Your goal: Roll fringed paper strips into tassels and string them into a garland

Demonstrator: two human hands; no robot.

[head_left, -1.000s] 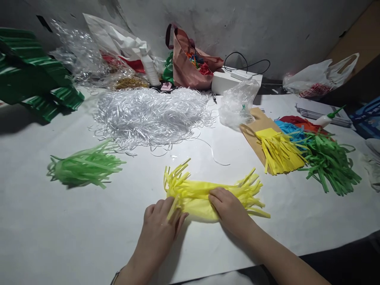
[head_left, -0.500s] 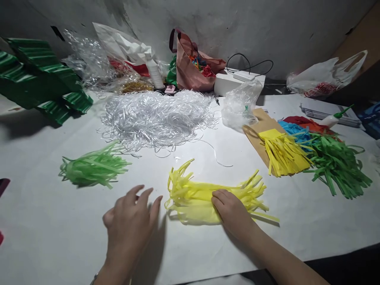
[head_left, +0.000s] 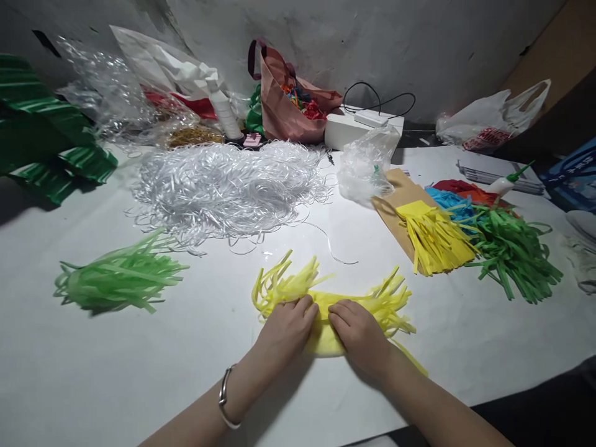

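Note:
A yellow tissue-paper piece with fringed ends lies on the white table near me. My left hand rests on its left part, fingers curled and pressing down on the paper. My right hand presses on its middle right, fingers bent, the fingertips of both hands almost meeting. A metal bracelet sits on my left wrist. The fringe sticks out to the left and right of my hands.
A light green fringe bundle lies at the left, a heap of white shredded strips behind. At the right are yellow, blue and dark green fringes on brown card. Bags, a glue bottle and a white box line the wall.
My left hand had lifted off to the left half a second ago and has come back onto the yellow paper. My right hand stayed on it.

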